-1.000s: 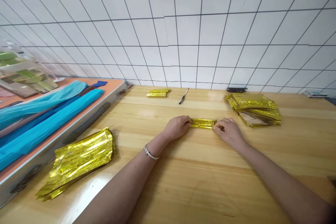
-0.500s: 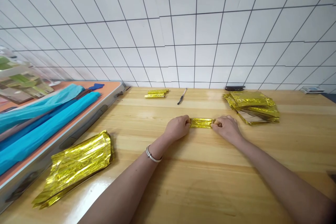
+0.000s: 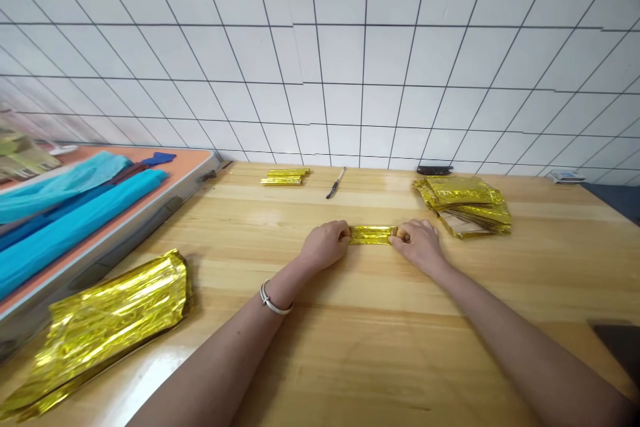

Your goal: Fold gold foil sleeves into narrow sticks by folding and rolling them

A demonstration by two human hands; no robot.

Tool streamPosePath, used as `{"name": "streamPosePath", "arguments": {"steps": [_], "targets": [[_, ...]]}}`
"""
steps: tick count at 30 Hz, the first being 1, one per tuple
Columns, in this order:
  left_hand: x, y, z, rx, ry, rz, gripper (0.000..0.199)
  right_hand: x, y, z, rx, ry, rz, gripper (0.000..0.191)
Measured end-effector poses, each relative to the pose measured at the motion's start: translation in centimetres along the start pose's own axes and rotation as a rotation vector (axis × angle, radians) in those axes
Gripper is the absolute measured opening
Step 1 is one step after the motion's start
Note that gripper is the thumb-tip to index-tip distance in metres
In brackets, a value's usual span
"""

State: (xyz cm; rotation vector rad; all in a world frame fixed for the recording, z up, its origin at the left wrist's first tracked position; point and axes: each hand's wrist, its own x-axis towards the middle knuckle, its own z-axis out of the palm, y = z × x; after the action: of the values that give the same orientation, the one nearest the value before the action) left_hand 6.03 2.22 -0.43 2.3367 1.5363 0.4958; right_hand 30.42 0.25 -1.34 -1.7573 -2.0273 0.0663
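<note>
A small folded strip of shiny gold foil paper (image 3: 371,235) lies crosswise on the wooden table. My left hand (image 3: 326,244) pinches its left end, and my right hand (image 3: 418,245) pinches the right end. Both hands are closed, with the fingertips partly hidden. Beyond them to the right is a stack of gold foil paper (image 3: 463,203), with brown undersides showing at its edges. Farther back on the left, a few narrow folded gold strips (image 3: 284,178) rest on the table. At the near left lies a larger sheaf of gold foil paper (image 3: 117,323).
A pen (image 3: 336,183) lies near the tiled wall (image 3: 340,53). Against that wall sits a black object (image 3: 435,170), with a small flat item (image 3: 565,177) at the far right. On the left, an orange-topped surface (image 3: 193,159) carries blue rolled material (image 3: 85,213). A dark flat shape (image 3: 620,347) shows at right.
The camera view has turned slightly to the right, so everything appears shifted left. Both hands keep their pinch on the gold strip, with little visible change in it.
</note>
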Motion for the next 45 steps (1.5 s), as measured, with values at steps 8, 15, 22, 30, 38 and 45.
{"name": "streamPosePath", "arguments": {"steps": [8, 15, 22, 30, 38, 45], "targets": [[-0.1, -0.7, -1.0, -0.124, -0.052, 0.106, 0.011, -0.2, 1.1, -0.1, 0.121, -0.013, -0.098, 0.021], [-0.4, -1.4, -2.2, -0.341, -0.244, 0.180, 0.010, -0.2, 2.1, -1.3, 0.218, -0.158, -0.256, 0.017], [-0.1, -1.3, -2.3, -0.294, -0.216, 0.192, 0.013, 0.1, 2.3, -1.5, 0.267, -0.175, -0.296, 0.021], [-0.3, 0.1, -1.8, 0.018, -0.109, 0.184, 0.024, -0.4, 1.5, -0.8, 0.129, -0.044, -0.170, 0.021], [0.0, 1.4, -0.8, 0.249, -0.088, 0.037, 0.029, -0.1, 1.2, 0.0, -0.014, -0.021, -0.098, 0.025], [0.3, 1.8, -0.5, 0.272, -0.062, -0.042, 0.026, 0.2, 0.8, -0.3, -0.065, -0.042, -0.056, 0.027]]}}
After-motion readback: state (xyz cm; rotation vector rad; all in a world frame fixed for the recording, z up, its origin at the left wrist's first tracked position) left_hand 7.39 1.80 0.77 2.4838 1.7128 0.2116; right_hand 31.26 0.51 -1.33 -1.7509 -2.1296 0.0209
